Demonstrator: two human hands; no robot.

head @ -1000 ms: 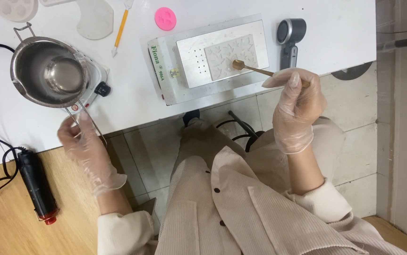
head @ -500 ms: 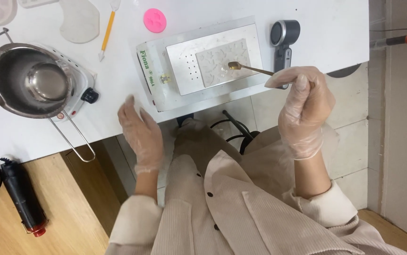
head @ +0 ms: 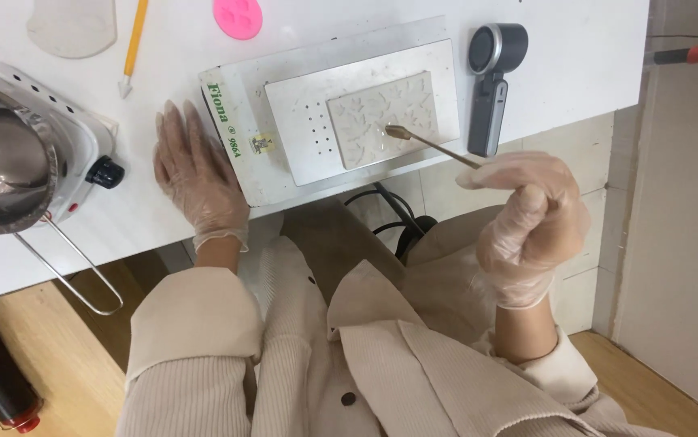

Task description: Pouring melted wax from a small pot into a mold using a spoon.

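A: Where's the thin spoon (head: pixel 434 148)?
B: Bowl end on the pale mould slab (head: pixel 382 118), atop the white tray (head: pixel 300 97). Handle runs down-right off the tray's front edge into the right hand (head: pixel 531 214).
A: Rt fingers?
B: Gloved, curled tight, pinching the handle end. Hand's past the tabletop (head: pixel 576 57) edge, right of the tray.
A: Left hand (head: pixel 199 174)?
B: Gloved, flat on the tabletop, fingers spread & released, holding nothing, touching the tray's left edge.
A: Around the tray?
B: Black-grey handheld device (head: pixel 491 77) just right. Steel pot (head: pixel 5 162) on a white hotplate (head: pixel 82 142) further left, w/ wire handle (head: pixel 70 263) sticking out. Pink disc (head: pixel 238 16) & yellow stick (head: pixel 133 44) beyond, up-left.
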